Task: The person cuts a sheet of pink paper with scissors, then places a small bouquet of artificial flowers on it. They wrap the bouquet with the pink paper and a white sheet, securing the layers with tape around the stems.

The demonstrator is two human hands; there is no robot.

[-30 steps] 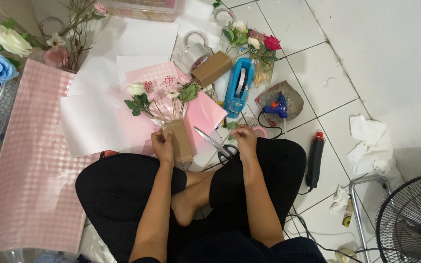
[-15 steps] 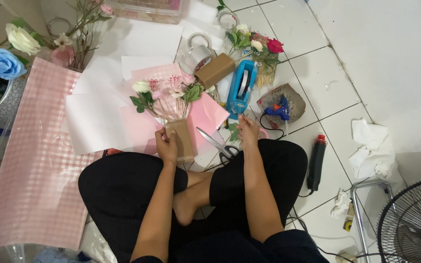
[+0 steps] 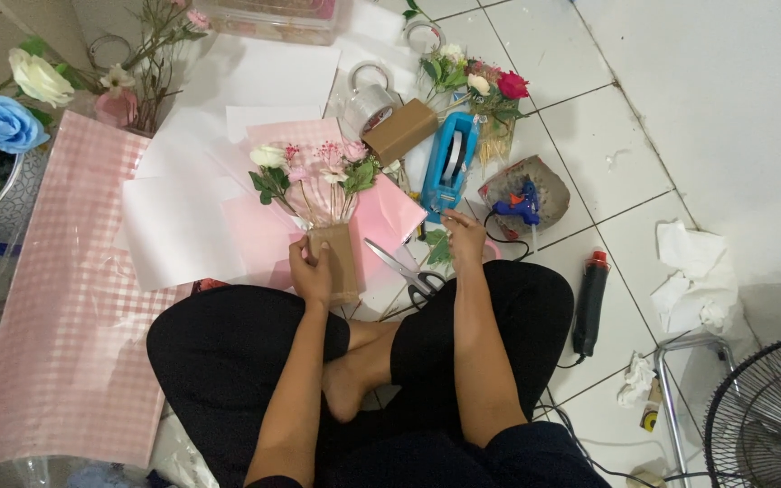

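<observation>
I sit cross-legged on a white tiled floor. My left hand grips the brown paper wrap at the base of a small bouquet of white and pink flowers, which lies on pink paper. My right hand reaches toward the blue tape dispenser, fingers apart, just below its near end; nothing is in it. Scissors lie on the floor between my hands.
A pink checked paper roll runs along the left. White sheets, tape rolls, a brown box, loose flowers, a blue glue gun, a black tool, crumpled tissue and a fan surround me.
My right hand has moved away from the scissors area, up and right toward the blue tape dispenser. My left hand has kept its hold on the bouquet's brown wrap.
</observation>
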